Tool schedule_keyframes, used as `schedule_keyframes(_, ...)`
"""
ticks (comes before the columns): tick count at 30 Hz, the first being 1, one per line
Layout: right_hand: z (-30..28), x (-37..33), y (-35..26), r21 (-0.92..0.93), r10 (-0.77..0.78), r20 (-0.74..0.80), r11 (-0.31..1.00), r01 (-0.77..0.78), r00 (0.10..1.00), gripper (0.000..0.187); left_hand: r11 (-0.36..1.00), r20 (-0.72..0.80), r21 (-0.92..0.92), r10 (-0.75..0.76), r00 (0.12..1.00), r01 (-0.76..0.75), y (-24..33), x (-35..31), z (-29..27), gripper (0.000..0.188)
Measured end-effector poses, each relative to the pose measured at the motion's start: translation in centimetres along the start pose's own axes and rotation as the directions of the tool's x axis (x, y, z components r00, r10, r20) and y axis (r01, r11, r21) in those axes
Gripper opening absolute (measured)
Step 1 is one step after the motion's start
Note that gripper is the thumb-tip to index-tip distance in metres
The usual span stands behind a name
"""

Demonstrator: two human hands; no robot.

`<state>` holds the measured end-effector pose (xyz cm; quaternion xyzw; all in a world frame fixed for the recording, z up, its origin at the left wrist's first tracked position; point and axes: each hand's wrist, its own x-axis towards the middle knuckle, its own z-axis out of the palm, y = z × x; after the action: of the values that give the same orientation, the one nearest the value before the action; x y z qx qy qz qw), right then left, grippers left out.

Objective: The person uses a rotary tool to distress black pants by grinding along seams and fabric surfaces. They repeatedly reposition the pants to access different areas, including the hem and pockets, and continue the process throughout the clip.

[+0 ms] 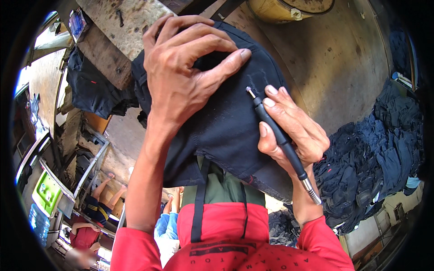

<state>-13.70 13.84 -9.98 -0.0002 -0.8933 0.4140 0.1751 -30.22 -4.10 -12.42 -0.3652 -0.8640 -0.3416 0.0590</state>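
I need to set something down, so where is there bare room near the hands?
Widest is the brown wooden surface, bordered by the black cloth on the left, a yellow tub above and the dark garment pile below right. The cloth is crowded: the left hand rests there, and the right hand holds a black pen-shaped tool over it.

A stained wooden desk [334, 63] filled the upper right. Black cloth [221, 131] covered its left part, a yellow tub [271, 12] sat at its far side, and dark clothes [375, 153] lay heaped along its near edge.
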Motion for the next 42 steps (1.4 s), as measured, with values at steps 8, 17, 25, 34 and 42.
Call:
schedule_keyframes(8,0.3,-0.3,0.1,-0.035,0.007,-0.063,0.999,-0.009,0.998,0.029,1.0,0.01,-0.012,0.004,1.0,-0.004,0.1,0.3,-0.1,0.013)
schedule_keyframes(17,0.2,-0.5,0.0,-0.043,0.037,-0.075,0.998,-0.041,0.997,0.029,1.0,0.002,-0.006,0.02,1.0,-0.02,0.0,0.2,0.0,0.013)
schedule_keyframes(25,-0.4,-0.8,-0.3,-0.052,0.065,-0.041,0.996,-0.067,0.997,0.03,0.999,0.008,0.007,0.034,0.999,-0.034,0.0,0.2,-0.1,0.013)
schedule_keyframes(34,-0.8,-1.6,-0.5,-0.054,0.079,-0.025,0.995,-0.08,0.997,0.033,0.999,0.02,-0.013,0.029,0.999,-0.029,-0.2,0.2,-0.1,0.013)
schedule_keyframes(42,-1.1,-2.2,-0.3,-0.06,0.085,-0.052,0.994,-0.088,0.995,0.036,0.999,0.025,-0.004,0.034,0.999,-0.034,-0.2,0.1,-0.1,0.012)
